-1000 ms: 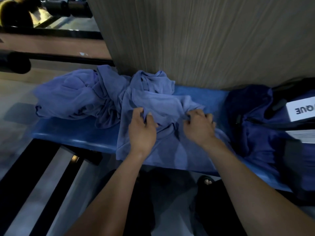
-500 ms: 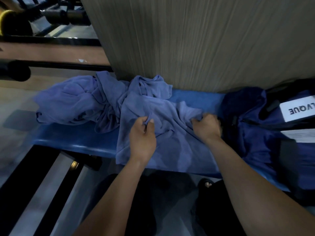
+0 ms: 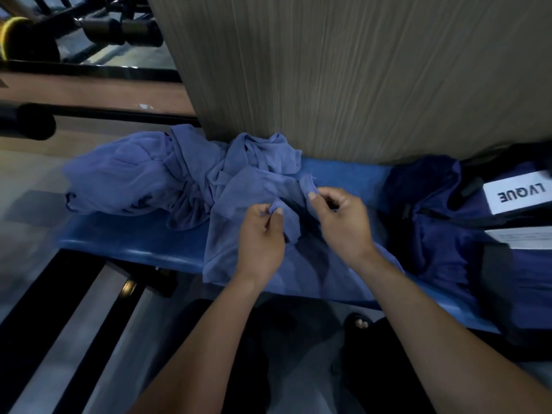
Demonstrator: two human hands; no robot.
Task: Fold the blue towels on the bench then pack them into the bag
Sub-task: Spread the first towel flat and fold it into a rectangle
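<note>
Both hands (image 3: pixel 301 225) have lifted pinched edges of the crumpled blue towel (image 3: pixel 239 252).

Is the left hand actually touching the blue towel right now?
Touching. The head view shows the left hand pinching a raised fold of the blue towel between thumb and fingers, with cloth emerging from its grip; the right hand pinches an edge nearby.

Wood-grain wall panel (image 3: pixel 358 70), dark dumbbells (image 3: pixel 119 31) — far left, sandalled foot (image 3: pixel 360 322)

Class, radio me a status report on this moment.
Left hand and right hand pinching nearest towel. Unfolded, on bench. Second towel bunched beside it. Bag unobstructed.
</note>
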